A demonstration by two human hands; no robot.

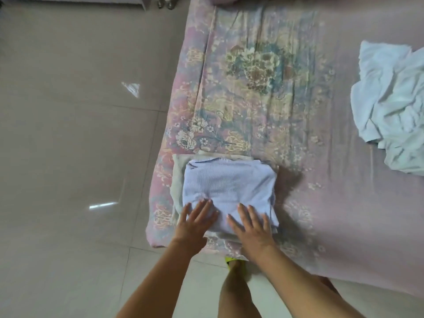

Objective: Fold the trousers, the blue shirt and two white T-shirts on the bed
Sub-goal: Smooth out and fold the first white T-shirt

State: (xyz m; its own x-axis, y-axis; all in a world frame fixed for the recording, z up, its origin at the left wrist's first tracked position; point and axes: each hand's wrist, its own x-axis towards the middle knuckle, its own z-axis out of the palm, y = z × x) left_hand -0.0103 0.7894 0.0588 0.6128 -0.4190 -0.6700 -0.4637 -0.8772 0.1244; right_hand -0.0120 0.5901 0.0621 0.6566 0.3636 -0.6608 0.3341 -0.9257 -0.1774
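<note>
Both hands are down on the folded blue shirt [227, 191], right at the near left corner of the bed [344, 203]. The left hand [195, 223] lies flat on the shirt's near left part, fingers straight and slightly spread. The right hand [252, 228] presses flat on the near right part, fingers spread too. Under the shirt sits a pale folded garment [177, 177], its edge peeking out on the left side; it looks like the trousers, though that is hard to tell. Over by the right edge of the bed, well apart, the white T-shirts [394, 106] lie in a crumpled heap. Shiny floor [80, 134] tiles run alongside the bed.
</note>
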